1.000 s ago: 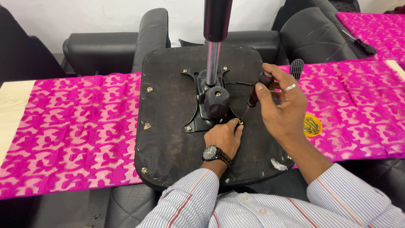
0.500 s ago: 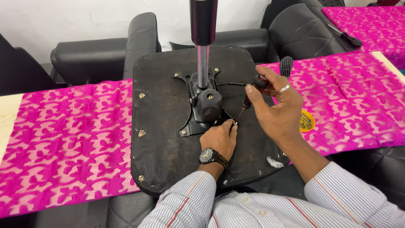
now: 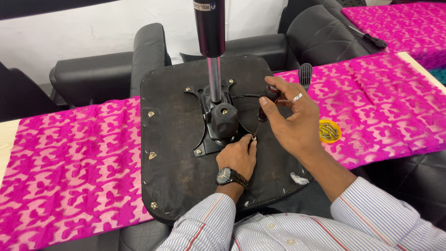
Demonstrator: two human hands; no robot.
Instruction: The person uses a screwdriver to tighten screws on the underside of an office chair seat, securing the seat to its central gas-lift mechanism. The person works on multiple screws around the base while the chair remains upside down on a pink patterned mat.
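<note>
The right hand (image 3: 290, 123) closes around a screwdriver (image 3: 263, 111) slanting down-left to a screw (image 3: 253, 138). The left hand (image 3: 238, 155), fingers pinched, steadies that screw near the upturned chair seat (image 3: 176, 153)'s front edge.

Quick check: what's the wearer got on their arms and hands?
Both arms wear a white shirt with thin blue and red stripes, cuffs at the wrists. The left hand has a dark wristwatch on a metal bracelet. The right hand has a silver ring. No gloves.
</note>
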